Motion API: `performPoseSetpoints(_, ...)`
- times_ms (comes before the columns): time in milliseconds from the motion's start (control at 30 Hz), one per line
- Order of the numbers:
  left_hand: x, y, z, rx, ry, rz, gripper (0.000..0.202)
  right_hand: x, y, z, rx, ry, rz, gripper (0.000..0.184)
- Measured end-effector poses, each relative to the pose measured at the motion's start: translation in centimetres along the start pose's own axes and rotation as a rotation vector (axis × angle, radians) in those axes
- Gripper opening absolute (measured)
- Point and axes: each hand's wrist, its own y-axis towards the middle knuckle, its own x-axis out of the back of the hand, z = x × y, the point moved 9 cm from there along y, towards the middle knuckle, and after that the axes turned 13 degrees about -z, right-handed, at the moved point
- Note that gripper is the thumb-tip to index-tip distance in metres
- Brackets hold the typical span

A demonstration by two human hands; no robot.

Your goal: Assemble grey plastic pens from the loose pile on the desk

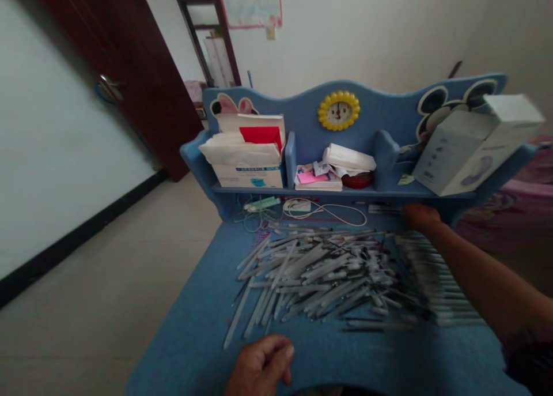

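Observation:
My left hand (pixel 261 366) rests at the near edge of the blue desk (pixel 190 350), fingers curled loosely under, nothing visible in them. My right hand (pixel 420 214) reaches far forward to the back of the desk, under the shelf, and touches the far end of a row of clear pens (pixel 436 275) laid side by side; its fingers are closed around something I cannot make out. A loose pile of clear plastic pens (pixel 319 278) covers the middle of the desk between both hands.
A blue shelf (pixel 345 191) holds a mask box and papers (pixel 250 154), small notes, a red dish and a tilted white carton (pixel 466 148). A yellow clock (pixel 339 110) hangs above. Cables (pixel 302 208) lie under the shelf. Dark door at left, floor beside the desk.

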Motion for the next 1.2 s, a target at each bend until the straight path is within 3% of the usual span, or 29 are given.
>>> performPoseSetpoints(167, 0.1, 0.2, -0.3, -0.037, 0.015, -0.014, 0.046, 1.8, -2.0, 1.8, 0.052, 0.001, -0.074, 0.028)
performPoseSetpoints(367, -0.4, 0.0, -0.2, -0.063, 0.037, 0.014, 0.046, 5.6, -6.0, 5.3, 0.160, 0.060, -0.204, 0.029)
performPoseSetpoints(500, 0.0, -0.4, 0.2, -0.056, 0.023, 0.001, 0.045, 8.0, -9.8, 8.8, 0.245, 0.147, -0.277, 0.027)
performPoseSetpoints(667, 0.8, -1.0, 0.2, -0.067, 0.024, -0.019, 0.037, 9.6, -16.0, 14.1, 0.385, 0.336, -0.357, 0.026)
performPoseSetpoints(800, 1.1, -1.1, 0.0, -0.099, 0.043, -0.014, 0.032, 9.9, -19.6, 16.4, 0.405, 0.510, -0.387, 0.025)
performPoseSetpoints(1033, 1.1, -0.9, 0.3, -0.130, 0.045, -0.020, 0.031, 8.9, -23.3, 16.7, 0.353, 0.632, -0.375, 0.025)
performPoseSetpoints(1200, 1.5, -0.9, -0.7, -0.187, 0.033, -0.037, 0.030, 7.2, -25.6, 17.3, 0.337, 0.689, -0.340, 0.024)
